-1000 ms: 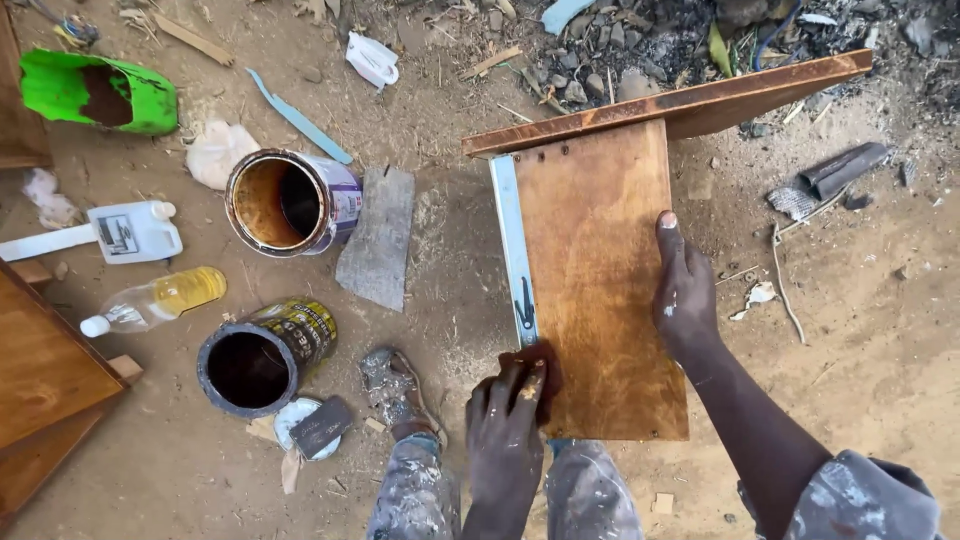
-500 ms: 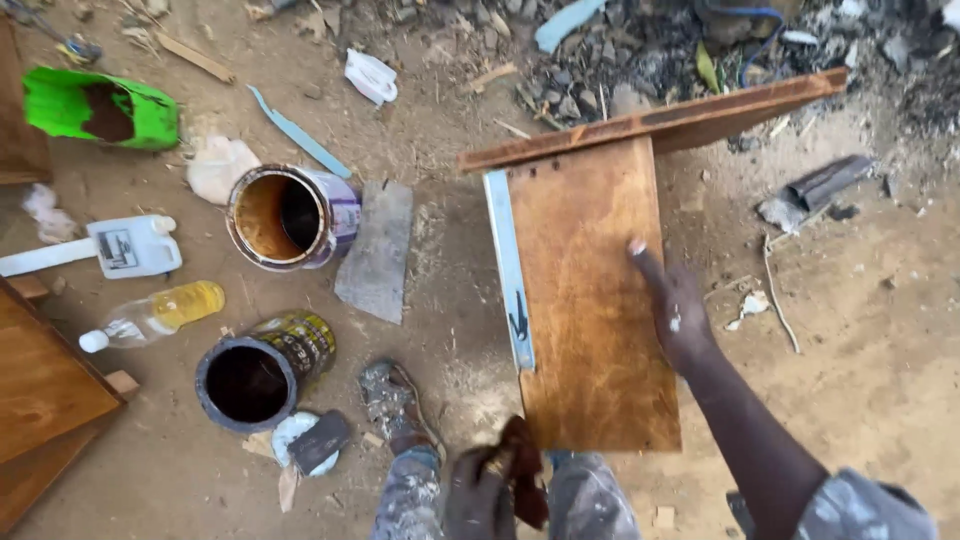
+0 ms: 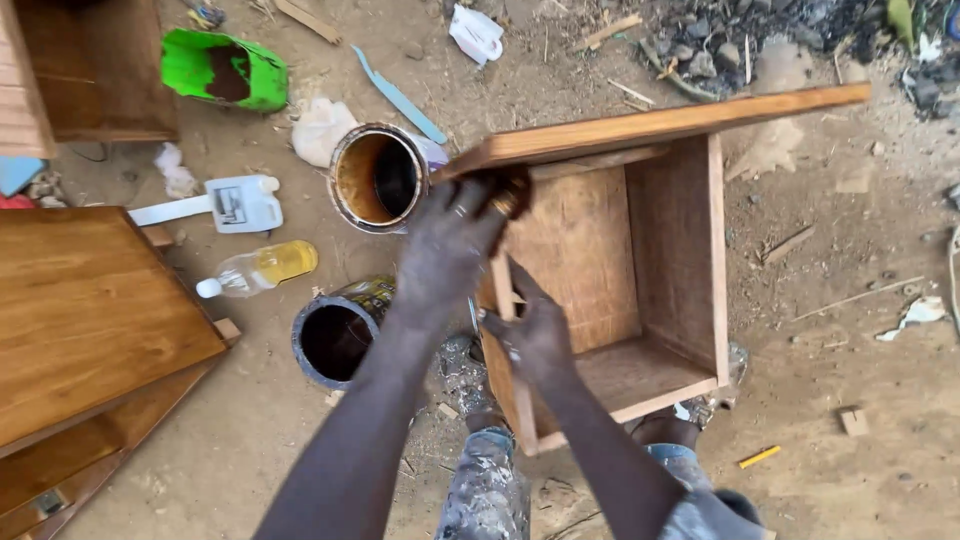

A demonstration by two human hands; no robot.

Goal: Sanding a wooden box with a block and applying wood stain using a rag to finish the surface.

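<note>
The left hand [image 3: 455, 240] pinches a stained rag [image 3: 510, 195] against the wooden box's [image 3: 640, 250] top edge; the right hand [image 3: 535, 335] grips its front edge. Open cans [image 3: 375, 178] sit close left.

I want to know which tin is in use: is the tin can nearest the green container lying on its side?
No. The tin can stands upright with its open mouth facing up, on the dirt ground beside the wooden box.
</note>
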